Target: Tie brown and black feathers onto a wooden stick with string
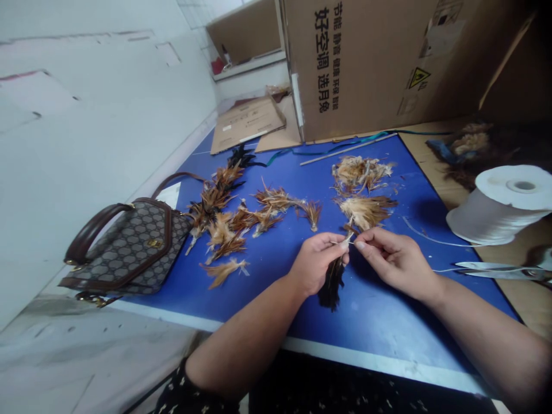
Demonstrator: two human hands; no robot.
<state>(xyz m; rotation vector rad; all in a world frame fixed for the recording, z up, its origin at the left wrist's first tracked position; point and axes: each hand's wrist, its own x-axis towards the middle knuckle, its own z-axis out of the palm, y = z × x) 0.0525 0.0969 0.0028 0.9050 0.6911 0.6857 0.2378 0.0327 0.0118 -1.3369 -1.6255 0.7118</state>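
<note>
My left hand [320,261] pinches the quill ends of a bunch of feathers [332,284], whose black tips hang down below the fingers. Close beside it, my right hand [390,256] has thumb and forefinger closed on a thin white string [351,242] at the bound ends. Just beyond the hands lies a pale tan feather bunch [366,211], and behind that a heap of loose feathers [360,174]. To the left, several brown feather tufts [269,201] are spread on the blue table mat [276,293].
A white spool [483,213] of string and scissors [495,269] are at the right. A patterned handbag [133,244] stands on the left side. Behind are a large cardboard box [371,69], flattened cardboard [245,123], a thin stick [347,150] and green ribbon [280,154].
</note>
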